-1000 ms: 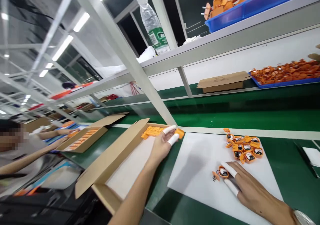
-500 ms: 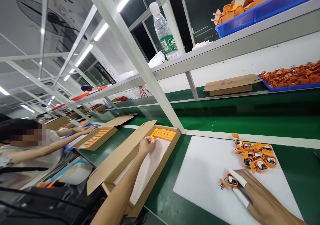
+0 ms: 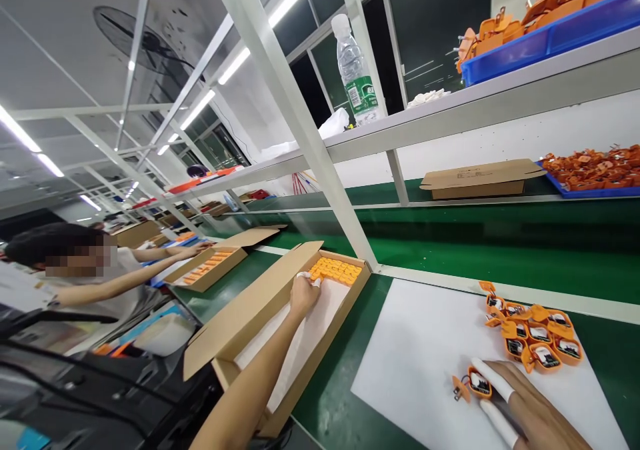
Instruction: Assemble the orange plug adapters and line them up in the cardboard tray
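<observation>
- Landmark: the white sheet (image 3: 400, 350) on the green bench (image 3: 345, 347).
- Left hand (image 3: 304, 295), white covers on fingertips: left of the sheet, reaching into an open cardboard box (image 3: 250, 315). Fingertips at the near edge of the orange casings (image 3: 343, 273) packed at the box's far end; grip narrow, whether a casing is pinched cannot be told.
- Right hand (image 3: 533, 400), thumb and index also covered: over the near right part of the sheet. Digits slightly parted at the right side of an open orange charger housing (image 3: 480, 383); firm hold or light contact, cannot tell.
- Housing lies on the sheet, components showing; wired two-pin plug plate (image 3: 461, 389) just left of it.
- Cluster of similar open housings (image 3: 543, 337): far right part of the sheet.
</observation>
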Action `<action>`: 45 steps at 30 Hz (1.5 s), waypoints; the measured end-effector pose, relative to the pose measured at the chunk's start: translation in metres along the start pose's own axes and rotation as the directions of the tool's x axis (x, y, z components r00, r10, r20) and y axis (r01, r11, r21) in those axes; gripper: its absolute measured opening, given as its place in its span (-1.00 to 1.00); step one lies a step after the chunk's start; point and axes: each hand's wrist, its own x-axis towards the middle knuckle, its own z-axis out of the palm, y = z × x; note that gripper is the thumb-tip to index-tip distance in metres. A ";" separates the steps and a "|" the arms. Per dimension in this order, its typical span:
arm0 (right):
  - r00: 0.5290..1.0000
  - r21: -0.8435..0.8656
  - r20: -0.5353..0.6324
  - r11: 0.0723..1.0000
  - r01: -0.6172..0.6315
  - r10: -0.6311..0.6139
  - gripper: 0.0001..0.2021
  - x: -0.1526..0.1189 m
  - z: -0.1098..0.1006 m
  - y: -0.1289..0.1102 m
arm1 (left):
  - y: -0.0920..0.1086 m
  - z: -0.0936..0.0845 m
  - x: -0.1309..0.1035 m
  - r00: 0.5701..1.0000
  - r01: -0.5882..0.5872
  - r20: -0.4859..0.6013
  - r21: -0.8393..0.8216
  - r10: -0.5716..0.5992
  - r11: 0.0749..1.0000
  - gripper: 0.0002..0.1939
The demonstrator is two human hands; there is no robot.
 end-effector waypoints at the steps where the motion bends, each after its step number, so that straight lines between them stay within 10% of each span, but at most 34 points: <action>1: 1.000 0.003 0.001 1.000 -0.008 0.008 -0.12 0.001 0.000 0.000 | 0.001 -0.003 -0.001 1.000 0.013 0.012 0.013 -0.013 1.000 -0.66; 11: 0.995 0.167 -0.081 0.984 0.064 -0.051 -0.62 0.052 -0.054 -0.058 | 0.059 -0.059 -0.026 0.977 -0.035 0.204 -0.116 0.058 0.993 -0.66; 16: 1.000 0.210 -0.006 0.978 0.013 -0.012 -0.65 0.075 -0.089 -0.085 | 0.119 -0.069 -0.100 0.884 -0.187 0.299 -0.475 0.358 0.860 -0.56; 19: 0.995 0.280 0.038 0.957 0.075 -0.089 -0.55 0.079 -0.106 -0.097 | 0.159 -0.058 -0.171 0.697 -0.146 0.438 -0.688 0.567 0.711 -0.66; 24: 0.982 0.312 0.054 0.937 0.156 -0.181 -0.37 0.081 -0.112 -0.105 | 0.203 -0.016 -0.248 0.140 0.152 0.538 -0.841 0.831 0.519 -0.72; 26: 0.992 0.299 -0.014 0.946 0.126 -0.128 -0.36 0.078 -0.107 -0.102 | 0.208 -0.002 -0.254 0.062 0.284 0.523 -0.826 0.850 0.487 -0.69; 35: 0.969 0.606 -0.133 0.791 -0.086 0.207 -0.47 0.069 -0.080 -0.087 | 0.197 0.026 -0.249 0.468 0.386 0.467 -0.872 0.750 0.302 -0.51; 45: 0.942 0.517 -0.270 0.855 -0.033 0.200 -0.62 0.080 -0.089 -0.088 | 0.194 0.041 -0.261 0.461 0.193 0.421 -0.907 0.781 0.375 -0.70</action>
